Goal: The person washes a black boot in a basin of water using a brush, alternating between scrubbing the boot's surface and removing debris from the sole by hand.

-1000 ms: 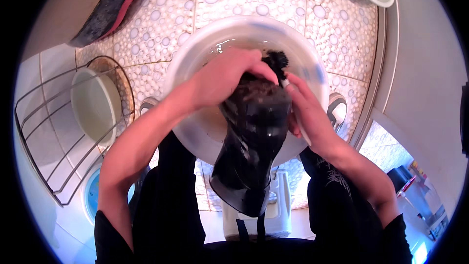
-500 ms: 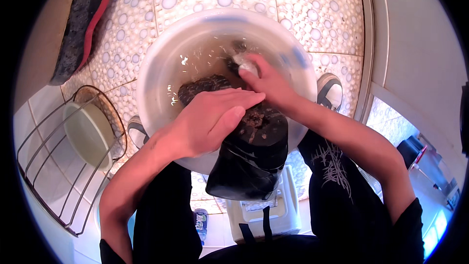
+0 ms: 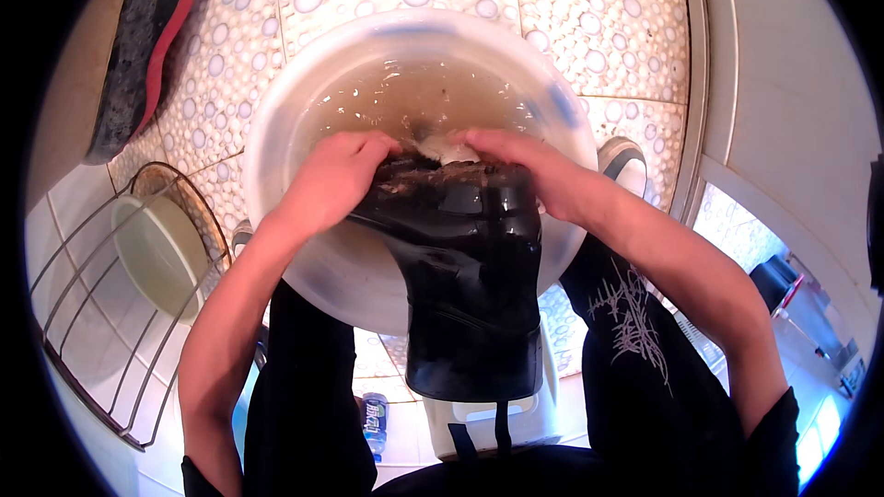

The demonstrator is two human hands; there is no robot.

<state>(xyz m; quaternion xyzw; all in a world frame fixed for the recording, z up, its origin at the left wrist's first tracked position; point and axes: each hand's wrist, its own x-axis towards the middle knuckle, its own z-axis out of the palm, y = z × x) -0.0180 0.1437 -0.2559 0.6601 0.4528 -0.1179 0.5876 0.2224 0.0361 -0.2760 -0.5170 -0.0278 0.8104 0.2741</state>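
A wet black garment [image 3: 465,276] hangs from my two hands over the near rim of a large white basin [image 3: 276,120] of murky brownish water. My left hand [image 3: 336,179] grips the garment's top edge on the left. At the top edge on the right, my right hand [image 3: 525,166] holds the cloth, with a bit of pale foam [image 3: 442,145] between the hands. The cloth's upper edge sits in the water; its lower part drapes down toward my lap.
The basin rests on a floor of bubble-patterned tiles [image 3: 599,9]. A wire rack [image 3: 83,294] with a pale green bowl [image 3: 157,253] stands at left. A dark mat with a red edge [image 3: 143,46] lies upper left. A white stool [image 3: 488,419] and a small bottle [image 3: 373,419] are below.
The hands have shifted from bunching the garment over the basin to holding its top edge spread wide. The view has tipped down and closer to the basin.
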